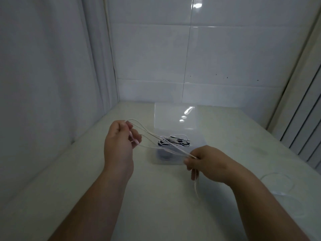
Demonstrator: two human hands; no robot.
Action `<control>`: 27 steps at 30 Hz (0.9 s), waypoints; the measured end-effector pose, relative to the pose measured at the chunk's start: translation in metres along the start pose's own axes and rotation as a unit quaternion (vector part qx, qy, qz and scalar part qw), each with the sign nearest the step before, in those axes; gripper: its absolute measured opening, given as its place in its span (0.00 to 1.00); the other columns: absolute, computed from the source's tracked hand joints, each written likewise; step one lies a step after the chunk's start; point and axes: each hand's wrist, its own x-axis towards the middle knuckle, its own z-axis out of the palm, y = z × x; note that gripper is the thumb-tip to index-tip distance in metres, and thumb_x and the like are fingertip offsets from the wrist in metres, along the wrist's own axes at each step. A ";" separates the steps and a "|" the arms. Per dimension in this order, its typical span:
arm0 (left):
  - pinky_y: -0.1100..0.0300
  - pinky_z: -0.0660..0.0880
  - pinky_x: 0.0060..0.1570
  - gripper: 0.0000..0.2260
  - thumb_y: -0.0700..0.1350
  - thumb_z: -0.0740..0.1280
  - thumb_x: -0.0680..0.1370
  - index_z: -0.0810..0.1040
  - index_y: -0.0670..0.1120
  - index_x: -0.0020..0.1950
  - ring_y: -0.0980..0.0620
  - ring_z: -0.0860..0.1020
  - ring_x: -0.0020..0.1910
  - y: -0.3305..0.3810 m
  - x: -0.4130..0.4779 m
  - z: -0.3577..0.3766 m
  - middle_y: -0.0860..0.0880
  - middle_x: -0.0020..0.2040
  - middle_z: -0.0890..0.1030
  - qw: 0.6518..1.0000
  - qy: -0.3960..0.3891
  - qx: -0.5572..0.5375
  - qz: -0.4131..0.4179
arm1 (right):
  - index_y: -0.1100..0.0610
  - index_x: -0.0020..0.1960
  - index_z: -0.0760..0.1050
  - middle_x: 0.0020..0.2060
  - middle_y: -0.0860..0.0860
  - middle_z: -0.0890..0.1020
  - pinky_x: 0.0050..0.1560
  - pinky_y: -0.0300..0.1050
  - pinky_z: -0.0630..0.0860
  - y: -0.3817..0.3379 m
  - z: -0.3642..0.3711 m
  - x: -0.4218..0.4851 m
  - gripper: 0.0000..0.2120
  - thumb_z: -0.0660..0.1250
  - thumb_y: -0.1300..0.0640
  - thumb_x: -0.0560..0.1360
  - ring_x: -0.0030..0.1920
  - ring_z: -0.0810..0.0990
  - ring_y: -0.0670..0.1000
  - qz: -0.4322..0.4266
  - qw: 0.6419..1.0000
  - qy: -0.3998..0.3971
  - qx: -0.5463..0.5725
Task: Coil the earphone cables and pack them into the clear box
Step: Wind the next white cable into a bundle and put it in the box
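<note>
Left hand (119,141) and right hand (208,162) pinch the white cable (184,151), holding its loops taut for coiling

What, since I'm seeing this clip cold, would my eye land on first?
The pale earphone cable, held in long loops between the left hand and the right hand above the middle of the table. Just behind it sits the clear box, lid up, with a dark-and-white cable bundle inside.
</note>
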 end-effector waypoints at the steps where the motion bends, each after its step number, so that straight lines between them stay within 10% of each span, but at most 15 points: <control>1: 0.54 0.72 0.45 0.14 0.42 0.55 0.83 0.71 0.48 0.38 0.48 0.75 0.36 -0.002 0.001 -0.001 0.53 0.28 0.77 0.999 0.007 0.034 0.023 | 0.53 0.37 0.79 0.29 0.48 0.83 0.28 0.29 0.67 0.002 0.000 0.002 0.14 0.64 0.49 0.79 0.24 0.75 0.37 -0.002 1.000 0.021 -0.006; 6: 0.51 0.75 0.50 0.13 0.42 0.54 0.83 0.71 0.49 0.40 0.51 0.79 0.36 -0.003 0.003 -0.003 0.54 0.29 0.78 0.997 -0.007 0.035 0.075 | 0.51 0.39 0.80 0.29 0.45 0.75 0.30 0.31 0.64 0.007 -0.003 0.004 0.10 0.65 0.52 0.78 0.29 0.71 0.40 -0.029 0.998 0.062 -0.004; 11: 0.63 0.68 0.22 0.11 0.43 0.53 0.84 0.70 0.48 0.44 0.54 0.65 0.22 0.003 -0.003 0.002 0.49 0.29 0.65 0.998 -0.039 -0.025 0.044 | 0.53 0.41 0.81 0.32 0.46 0.80 0.31 0.35 0.68 0.007 -0.001 0.005 0.08 0.67 0.52 0.77 0.30 0.74 0.41 -0.017 0.998 0.057 0.019; 14: 0.66 0.55 0.23 0.11 0.43 0.54 0.84 0.71 0.48 0.43 0.56 0.58 0.22 0.002 -0.003 0.000 0.51 0.28 0.64 0.997 -0.049 0.009 0.062 | 0.54 0.39 0.79 0.29 0.46 0.83 0.32 0.36 0.70 0.010 -0.001 0.005 0.14 0.66 0.46 0.77 0.28 0.75 0.39 0.012 0.998 0.054 -0.007; 20: 0.57 0.63 0.29 0.09 0.51 0.68 0.72 0.74 0.49 0.35 0.51 0.64 0.28 -0.007 0.005 -0.011 0.55 0.27 0.68 0.980 -0.029 0.169 0.099 | 0.54 0.39 0.78 0.31 0.47 0.77 0.37 0.43 0.69 0.009 -0.002 0.005 0.17 0.62 0.43 0.78 0.33 0.74 0.46 0.035 0.994 0.062 -0.077; 27: 0.66 0.55 0.19 0.19 0.46 0.63 0.80 0.65 0.44 0.30 0.54 0.63 0.23 0.000 0.006 -0.008 0.48 0.27 0.68 0.995 -0.023 0.030 -0.096 | 0.53 0.39 0.79 0.31 0.46 0.80 0.27 0.34 0.66 0.006 -0.006 0.004 0.11 0.63 0.57 0.78 0.28 0.73 0.42 0.023 0.993 0.118 0.021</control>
